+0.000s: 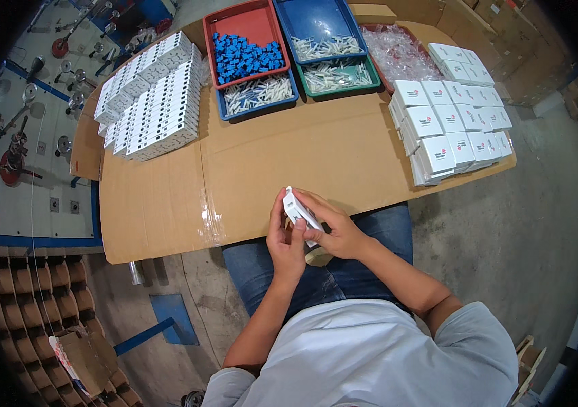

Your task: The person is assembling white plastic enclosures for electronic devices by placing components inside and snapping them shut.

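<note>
We grasp the white case [293, 206] with our left hand [286, 245] and right hand [344, 235] together at the near edge of the worktop [255, 163], probably to steady it. The red tray [245, 20] of blue parts [247, 60] sits ahead, presumably for easy reach. Our grip partly covers the case; its inside we cannot make out.

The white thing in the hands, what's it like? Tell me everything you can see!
The white thing is small, longer than it is wide, and looks like hard plastic. A small mark or opening shows near its far end, too tiny to make out. It's tilted, its far end pointing left, by the near edge of the table. The left hand and right hand both hold it, hiding parts.
</note>
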